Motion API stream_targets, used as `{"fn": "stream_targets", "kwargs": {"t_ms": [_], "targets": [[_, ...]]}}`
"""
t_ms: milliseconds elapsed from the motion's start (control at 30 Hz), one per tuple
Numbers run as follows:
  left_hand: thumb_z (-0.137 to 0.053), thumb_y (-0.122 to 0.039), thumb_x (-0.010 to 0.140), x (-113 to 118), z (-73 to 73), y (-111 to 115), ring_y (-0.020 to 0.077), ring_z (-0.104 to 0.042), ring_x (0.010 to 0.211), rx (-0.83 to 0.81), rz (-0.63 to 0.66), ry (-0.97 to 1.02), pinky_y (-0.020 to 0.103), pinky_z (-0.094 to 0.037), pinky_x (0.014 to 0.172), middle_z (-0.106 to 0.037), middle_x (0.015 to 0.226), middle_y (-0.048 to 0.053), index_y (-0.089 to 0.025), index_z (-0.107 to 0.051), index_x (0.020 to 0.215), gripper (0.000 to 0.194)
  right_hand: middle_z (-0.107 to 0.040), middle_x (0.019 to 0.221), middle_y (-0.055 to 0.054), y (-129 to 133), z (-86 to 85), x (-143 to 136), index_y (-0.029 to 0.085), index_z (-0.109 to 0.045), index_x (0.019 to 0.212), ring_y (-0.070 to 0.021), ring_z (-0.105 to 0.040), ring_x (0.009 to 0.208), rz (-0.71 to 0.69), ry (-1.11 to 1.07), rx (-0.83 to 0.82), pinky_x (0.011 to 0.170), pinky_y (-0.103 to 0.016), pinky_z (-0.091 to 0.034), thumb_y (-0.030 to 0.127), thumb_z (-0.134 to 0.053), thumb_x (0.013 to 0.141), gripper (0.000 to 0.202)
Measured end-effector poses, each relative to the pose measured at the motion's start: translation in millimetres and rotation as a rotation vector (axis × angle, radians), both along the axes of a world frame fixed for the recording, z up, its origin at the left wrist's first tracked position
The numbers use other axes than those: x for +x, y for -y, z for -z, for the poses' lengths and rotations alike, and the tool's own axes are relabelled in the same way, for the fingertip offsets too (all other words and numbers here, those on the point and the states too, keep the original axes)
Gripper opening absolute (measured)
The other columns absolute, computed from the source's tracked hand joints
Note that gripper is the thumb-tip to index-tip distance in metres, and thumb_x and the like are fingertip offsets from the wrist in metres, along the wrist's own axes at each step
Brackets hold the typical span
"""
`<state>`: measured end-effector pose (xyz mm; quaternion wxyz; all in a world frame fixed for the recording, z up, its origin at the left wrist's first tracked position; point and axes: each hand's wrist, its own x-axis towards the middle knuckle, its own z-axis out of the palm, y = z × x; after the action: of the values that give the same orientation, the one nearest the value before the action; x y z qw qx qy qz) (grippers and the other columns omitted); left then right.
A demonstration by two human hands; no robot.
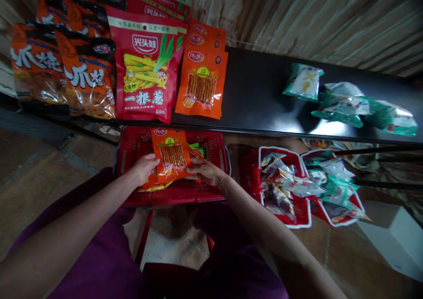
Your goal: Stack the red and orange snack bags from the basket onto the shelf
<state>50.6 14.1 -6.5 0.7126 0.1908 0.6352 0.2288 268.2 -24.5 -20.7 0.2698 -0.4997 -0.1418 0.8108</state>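
Note:
An orange snack packet point(172, 155) with a clear window showing brown strips is held above a red shopping basket point(211, 195). My left hand point(145, 170) pinches its left edge. On the other side, my right hand point(206, 170) grips its right edge, and a bit of another orange packet shows by those fingers. Yellow and green packaging point(197, 150) peeks out from beneath, mostly covered. On the black shelf point(254, 87) just beyond the basket stand matching orange packets point(202, 85), overlapping in a row running back.
Left of those packets on the shelf are red snack bags point(145, 65) and orange-black bags point(87, 76). Several green-white packets point(346, 102) lie at the shelf's right. Two red baskets with white rims point(300, 223) hold more packets at lower right, near a white box point(396, 233).

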Motion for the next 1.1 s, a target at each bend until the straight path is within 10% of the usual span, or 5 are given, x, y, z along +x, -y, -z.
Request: {"fn": "stream_targets", "kwargs": {"t_ms": [667, 1100], "targets": [[-0.064, 0.005, 0.057, 4.8, -13.7, 6.8, 0.019, -0.067, 0.088, -0.046, 0.185, 0.349, 0.033, -0.052, 0.081, -0.068, 0.108, 0.006, -0.024, -0.054, 0.12, 0.07, -0.073, 0.079, 0.002, 7.4, -12.5, 11.3, 0.022, -0.068, 0.091, -0.0138, -0.068, 0.07, 0.114, 0.035, 0.043, 0.069, -0.025, -0.055, 0.003, -0.074, 0.049, 0.047], [-0.062, 0.003, 0.056, 8.1, -13.2, 11.8, 0.0161, -0.067, 0.082, 0.016, 0.287, 0.22, 0.025, -0.051, 0.07, -0.07, 0.101, 0.006, -0.022, -0.055, 0.117, 0.066, -0.071, 0.072, 0.0, 22.4, -22.6, 14.5, 0.018, -0.065, 0.08, -0.0128, -0.066, 0.061, 0.167, 0.122, -0.004, 0.061, -0.025, -0.053, 0.008, -0.07, 0.059, 0.024]]}}
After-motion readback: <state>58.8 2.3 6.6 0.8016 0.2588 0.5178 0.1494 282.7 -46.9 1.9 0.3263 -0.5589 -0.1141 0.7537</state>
